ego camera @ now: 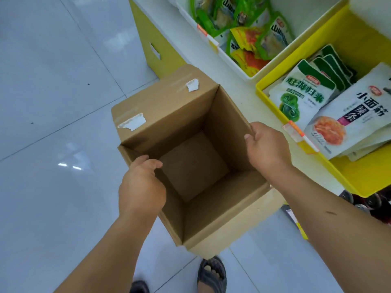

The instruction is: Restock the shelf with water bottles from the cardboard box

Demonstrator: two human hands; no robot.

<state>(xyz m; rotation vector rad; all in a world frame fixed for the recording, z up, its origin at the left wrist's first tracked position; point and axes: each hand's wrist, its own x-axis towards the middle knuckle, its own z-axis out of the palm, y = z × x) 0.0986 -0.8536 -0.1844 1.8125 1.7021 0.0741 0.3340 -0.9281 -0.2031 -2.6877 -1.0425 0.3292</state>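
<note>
Head view: the cardboard box [191, 166] fills the middle of the picture, mouth up and open, its bare brown bottom showing square in the centre. One flap folds outward toward 11 o'clock and carries two torn white tape scraps [132, 122]. Whether the box stands on the floor or is lifted I cannot tell.

The left hand [141, 182] comes in from 7 o'clock and grips the box's left wall, fingers curled over the rim into the inside. The right hand [266, 146] comes in from 4 o'clock and grips the top of the right wall, thumb on the rim and fingers wrapped round it.

The shelf [239, 96], white on top, runs from 12 o'clock down to 4 o'clock, just beside the box's right wall. On it at 3 o'clock sits a yellow bin [347, 176] holding white snack packets [349, 115] with green and orange prints; an orange price tag [296, 132] hangs at its front edge, near the right hand. At 1 o'clock a white bin [279, 58] holds green and yellow packets [249, 28]. A yellow end panel [156, 45] with a cut-out slot stands at 12 o'clock, behind the box.

Glossy pale floor tiles [53, 102] cover the whole left side. At 6 o'clock a foot in a dark sandal [211, 273] points toward the box. At 4 o'clock, under the yellow bin, dark round tops [370, 204] are too blurred to name
</note>
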